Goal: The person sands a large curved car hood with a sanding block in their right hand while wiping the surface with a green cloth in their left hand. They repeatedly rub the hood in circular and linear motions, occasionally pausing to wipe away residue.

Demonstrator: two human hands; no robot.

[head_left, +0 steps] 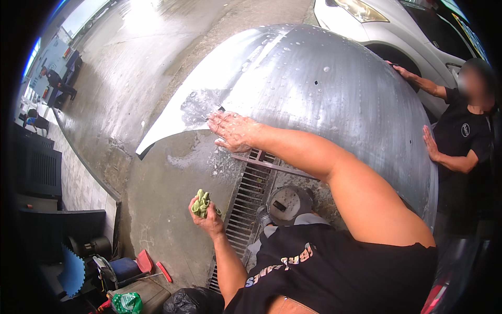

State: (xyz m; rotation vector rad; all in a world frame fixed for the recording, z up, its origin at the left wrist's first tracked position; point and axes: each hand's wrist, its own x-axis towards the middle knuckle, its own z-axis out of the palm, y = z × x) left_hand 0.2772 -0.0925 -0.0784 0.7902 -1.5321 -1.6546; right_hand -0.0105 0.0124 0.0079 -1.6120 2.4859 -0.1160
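A large silver-grey car hood [334,99], wet and dotted with suds, spreads out in front of me. My right hand [234,132] lies on its near left edge, fingers stretched out and flat; whether anything is under the palm is hidden. A greyish wet patch [201,104] shows beside those fingertips. Lower and to the left, apart from the hood, my left hand [209,217] is closed around a crumpled yellow-green cloth [201,204].
Under the hood stand a bar support [277,166] and a bucket [288,203], beside a floor drain grate [246,201]. At right a co-worker [465,123] has both hands at the hood's edge, near a white car [413,36]. A red dustpan [144,260] lies lower left.
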